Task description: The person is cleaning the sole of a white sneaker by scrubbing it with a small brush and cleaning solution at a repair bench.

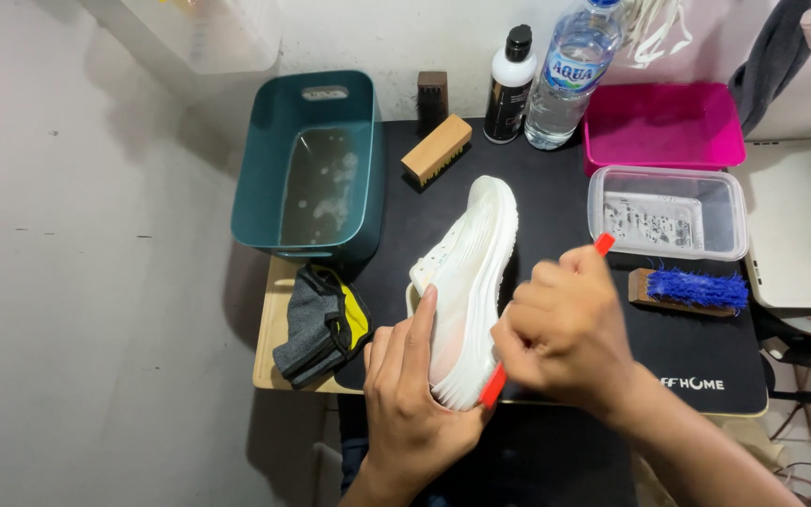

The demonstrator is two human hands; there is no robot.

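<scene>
A white sneaker (470,261) lies on its side on a black mat (556,202), its sole turned toward my right. My left hand (407,385) grips the shoe's heel end from the left, fingers flat along the upper. My right hand (565,330) is closed around a red-handled brush (493,387) laid against the sole near the heel. The handle's other red end pokes out above my knuckles. The brush's bristles are hidden by my hand.
A teal tub of soapy water (310,164) stands at the left, a grey and yellow cloth (323,324) below it. Behind are a wooden brush (436,147), a black-capped bottle (509,86), a water bottle (570,75), a pink tray (663,125), a clear container (668,212) and a blue-bristled brush (690,290).
</scene>
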